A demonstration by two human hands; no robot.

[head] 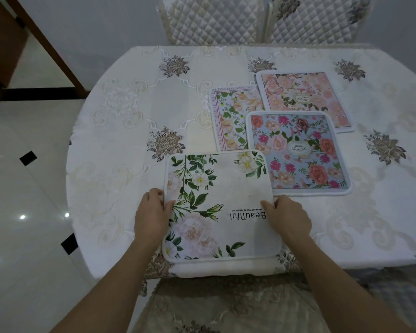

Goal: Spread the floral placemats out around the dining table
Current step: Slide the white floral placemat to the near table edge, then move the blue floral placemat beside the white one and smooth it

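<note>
A white placemat (pixel 226 188) with green leaves, pale roses and the word "Beautiful" lies at the near edge of the table. My left hand (pixel 151 215) grips its left edge and my right hand (pixel 286 218) grips its right edge. Behind it three more mats overlap in a cluster: a blue floral mat (pixel 298 152), a pink floral mat (pixel 305 97) further back, and a lettered-border mat (pixel 228 118) partly hidden under both. The white mat's far right corner overlaps the blue one.
The dining table (pixel 130 116) wears a white embroidered cloth with brown flower motifs. Two quilted chair backs (pixel 214 20) stand at the far side. A patterned chair seat (pixel 226 306) is right below me. Glossy floor tiles (pixel 22 200) lie to the left.
</note>
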